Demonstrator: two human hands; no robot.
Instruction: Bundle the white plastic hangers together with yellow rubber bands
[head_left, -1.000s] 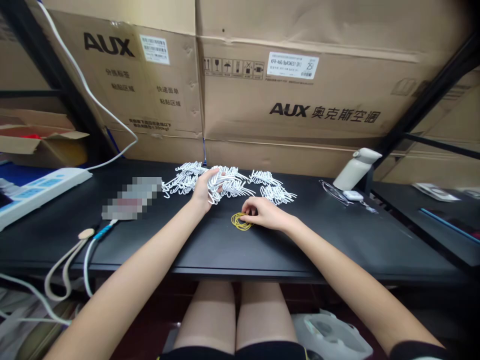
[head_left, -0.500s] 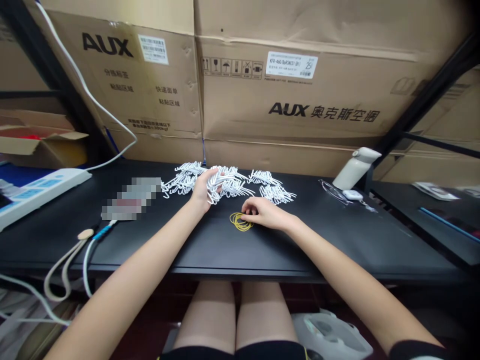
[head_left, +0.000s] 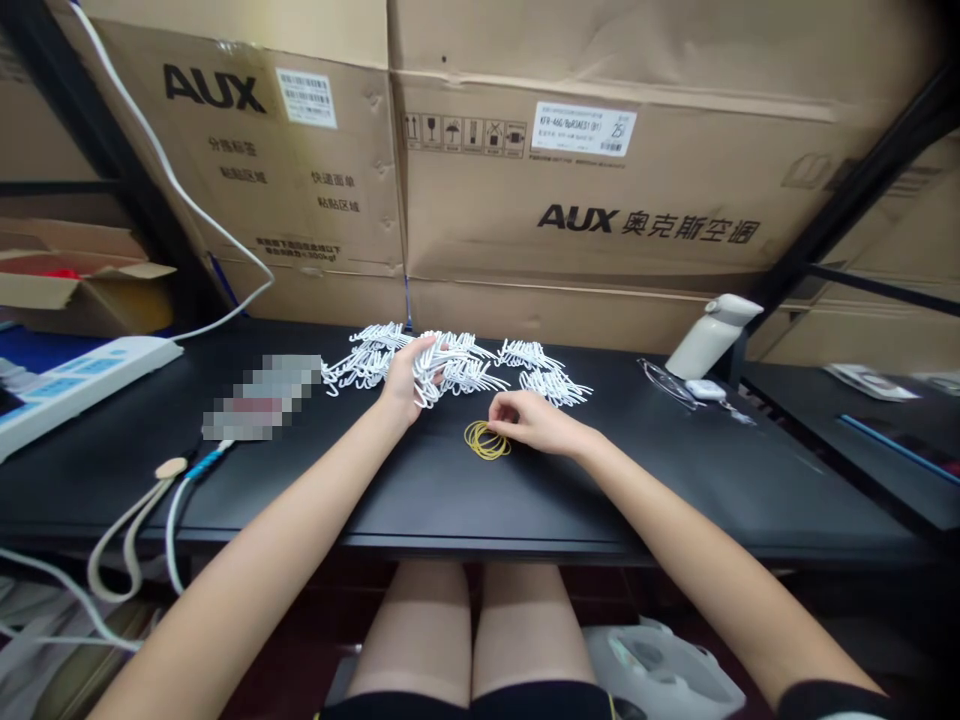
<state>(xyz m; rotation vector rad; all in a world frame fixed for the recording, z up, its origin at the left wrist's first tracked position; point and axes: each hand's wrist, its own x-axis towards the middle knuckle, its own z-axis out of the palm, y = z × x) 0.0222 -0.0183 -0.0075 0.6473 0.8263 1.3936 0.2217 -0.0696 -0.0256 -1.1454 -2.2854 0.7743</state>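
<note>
Left grip (head_left: 409, 380) — closed round a bunch of white hooks (head_left: 429, 388). Right grip (head_left: 531, 422) — pinching at the yellow rubber bands (head_left: 487, 457), just under its fingertips on the counter (head_left: 427, 495); a light pinch should separate strands best.

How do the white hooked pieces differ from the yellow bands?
The white hooked pieces have bent ends; the yellow bands are round loops. The hooked pieces form several clusters; the bands form one pile. The left hand holds some hooked pieces; the right hand is at the bands' edge. Both kinds lie on the black tabletop.
</note>
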